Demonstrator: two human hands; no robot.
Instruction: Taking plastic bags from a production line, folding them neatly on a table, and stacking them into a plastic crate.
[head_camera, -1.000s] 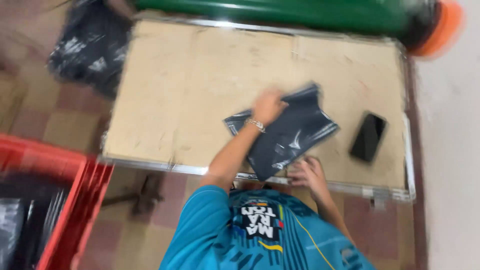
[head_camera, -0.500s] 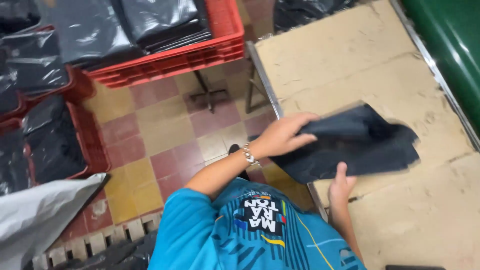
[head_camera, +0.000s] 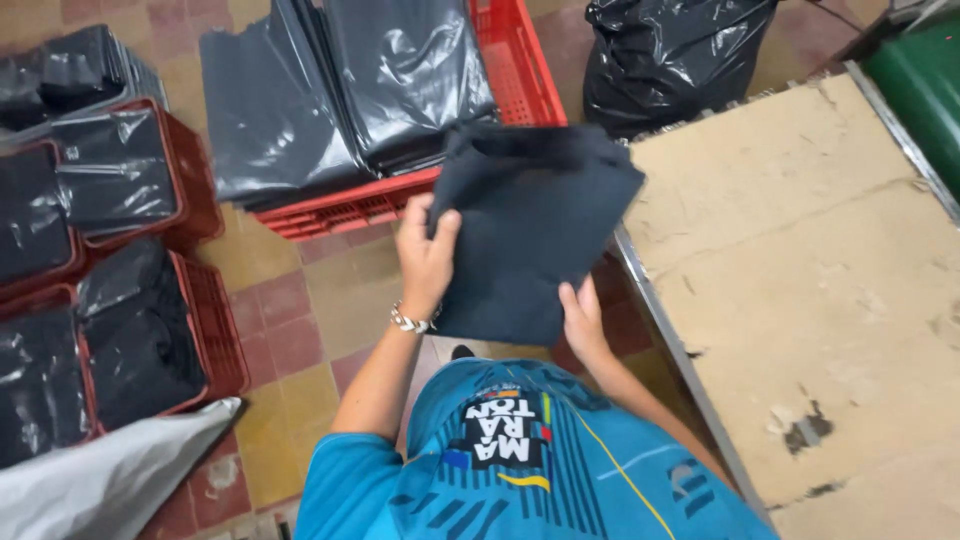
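I hold a flat black plastic packet (head_camera: 535, 225) in both hands, off the table and over the tiled floor. My left hand (head_camera: 425, 255), with a bracelet at the wrist, grips its left edge. My right hand (head_camera: 583, 322) holds its lower right corner from beneath. Just beyond the packet stands a red crate (head_camera: 500, 75) stacked with similar black packets (head_camera: 340, 90). The cardboard-topped table (head_camera: 800, 270) lies to my right.
More red crates (head_camera: 205, 330) with black packets line the floor at the left. A black rubbish bag (head_camera: 670, 55) sits behind the table corner. A grey plastic bag (head_camera: 110, 475) lies at the lower left. A green object (head_camera: 925, 80) is at the table's far right.
The packet has been lifted off the table and carried left toward the red crate. My view has swung left with it, and the crate now sits straight ahead.
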